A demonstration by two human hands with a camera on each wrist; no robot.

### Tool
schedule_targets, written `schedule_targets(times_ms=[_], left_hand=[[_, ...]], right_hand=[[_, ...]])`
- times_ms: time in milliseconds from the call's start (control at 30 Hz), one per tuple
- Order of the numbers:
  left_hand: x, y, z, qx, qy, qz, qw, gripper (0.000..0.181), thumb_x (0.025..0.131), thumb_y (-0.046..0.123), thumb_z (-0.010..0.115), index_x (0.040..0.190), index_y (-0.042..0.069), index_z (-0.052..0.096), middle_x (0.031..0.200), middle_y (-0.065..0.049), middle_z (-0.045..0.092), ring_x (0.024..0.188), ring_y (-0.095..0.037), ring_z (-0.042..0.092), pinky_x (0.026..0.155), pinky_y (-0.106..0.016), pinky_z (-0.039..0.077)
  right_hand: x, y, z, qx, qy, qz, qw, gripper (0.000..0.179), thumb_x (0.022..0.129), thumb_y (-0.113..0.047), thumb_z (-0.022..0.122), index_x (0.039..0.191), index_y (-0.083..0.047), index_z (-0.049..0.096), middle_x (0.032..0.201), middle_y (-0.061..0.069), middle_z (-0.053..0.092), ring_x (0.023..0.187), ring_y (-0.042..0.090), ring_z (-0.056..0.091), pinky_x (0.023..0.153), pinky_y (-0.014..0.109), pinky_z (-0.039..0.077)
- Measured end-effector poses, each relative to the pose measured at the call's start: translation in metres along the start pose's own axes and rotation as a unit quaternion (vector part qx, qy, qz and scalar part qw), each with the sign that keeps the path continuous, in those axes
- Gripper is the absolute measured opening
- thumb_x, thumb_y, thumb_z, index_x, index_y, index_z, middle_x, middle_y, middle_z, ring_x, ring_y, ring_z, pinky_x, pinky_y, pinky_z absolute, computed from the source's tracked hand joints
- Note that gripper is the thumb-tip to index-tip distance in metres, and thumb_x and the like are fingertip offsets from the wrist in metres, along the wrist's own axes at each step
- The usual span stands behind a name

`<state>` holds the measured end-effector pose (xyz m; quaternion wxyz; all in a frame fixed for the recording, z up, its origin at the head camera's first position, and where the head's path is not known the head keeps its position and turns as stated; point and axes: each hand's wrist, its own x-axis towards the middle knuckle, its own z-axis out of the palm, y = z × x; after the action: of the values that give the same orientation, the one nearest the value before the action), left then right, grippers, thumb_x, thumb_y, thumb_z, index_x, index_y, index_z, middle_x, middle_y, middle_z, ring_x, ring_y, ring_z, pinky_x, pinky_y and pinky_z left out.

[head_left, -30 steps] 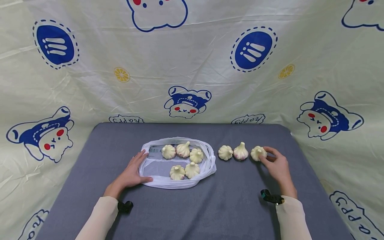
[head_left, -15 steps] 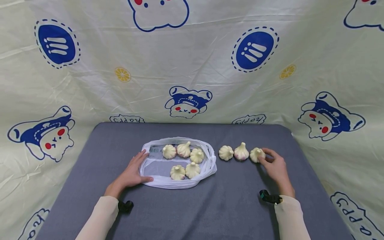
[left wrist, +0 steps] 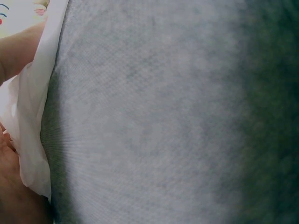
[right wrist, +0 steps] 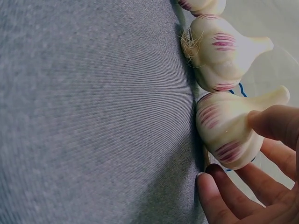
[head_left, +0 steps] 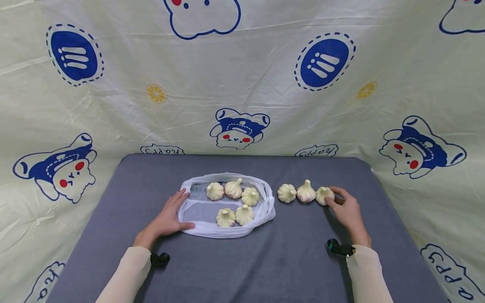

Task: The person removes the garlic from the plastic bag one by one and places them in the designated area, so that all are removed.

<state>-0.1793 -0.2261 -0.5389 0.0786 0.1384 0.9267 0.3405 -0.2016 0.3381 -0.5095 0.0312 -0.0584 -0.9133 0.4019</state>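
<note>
Three garlic bulbs stand in a row on the grey table [head_left: 265,261]. My right hand [head_left: 342,208] holds the rightmost garlic bulb [head_left: 324,195] between thumb and fingers. In the right wrist view that purple-streaked bulb [right wrist: 226,135] sits against my fingers [right wrist: 275,123], nearly touching the middle bulb [right wrist: 217,53]. The middle bulb [head_left: 305,192] and left bulb [head_left: 286,193] lie untouched. My left hand [head_left: 166,219] rests flat on the left rim of a white plastic bag [head_left: 227,231], which holds several more garlic bulbs [head_left: 233,189]. The left wrist view shows only bag plastic [left wrist: 35,116] and table cloth.
A cream printed sheet [head_left: 242,84] with blue cartoon figures hangs behind and around the table. Bare grey surface stretches in front of the bag and bulbs, towards me. The table's right edge [head_left: 382,198] lies a short way beyond my right hand.
My right hand has nudged the rightmost bulb slightly left, closer to the middle one. The left hand and the bag have stayed put.
</note>
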Motion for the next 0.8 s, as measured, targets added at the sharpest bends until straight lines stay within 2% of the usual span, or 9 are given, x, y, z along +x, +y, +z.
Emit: schedule_targets(times_ms=[333, 567, 800], left_hand=[[-0.0004, 0.0008, 0.0004, 0.002, -0.001, -0.004, 1.0, 0.107, 0.078, 0.04, 0.085, 0.16, 0.001, 0.03, 0.171, -0.02, 0.019, 0.158, -0.046, 0.011, 0.127, -0.064, 0.007], [0.0004, 0.0, 0.0006, 0.004, 0.0, -0.003, 1.0, 0.107, 0.078, 0.041, 0.085, 0.16, 0.001, 0.03, 0.171, -0.02, 0.019, 0.158, -0.046, 0.011, 0.127, -0.063, 0.007], [0.0006, -0.0007, 0.001, 0.005, 0.002, 0.002, 1.0, 0.107, 0.078, 0.041, 0.085, 0.16, 0.001, 0.031, 0.171, -0.02, 0.019, 0.158, -0.047, 0.011, 0.127, -0.063, 0.007]], right_hand=[[0.0007, 0.0003, -0.001, 0.008, -0.009, -0.002, 0.9999, 0.059, 0.105, -0.035, 0.059, 0.152, -0.002, 0.046, 0.152, 0.031, 0.047, 0.133, 0.05, 0.054, 0.101, 0.061, 0.049], [0.0022, -0.0017, -0.0031, -0.01, -0.007, -0.013, 0.9998, 0.062, 0.103, -0.035, 0.063, 0.151, 0.0, 0.046, 0.149, 0.031, 0.051, 0.127, 0.049, 0.059, 0.093, 0.051, 0.052], [0.0, -0.0069, -0.0084, -0.015, -0.003, -0.022, 0.9997, 0.064, 0.102, -0.033, 0.066, 0.152, 0.001, 0.043, 0.152, 0.031, 0.046, 0.133, 0.052, 0.052, 0.1, 0.062, 0.049]])
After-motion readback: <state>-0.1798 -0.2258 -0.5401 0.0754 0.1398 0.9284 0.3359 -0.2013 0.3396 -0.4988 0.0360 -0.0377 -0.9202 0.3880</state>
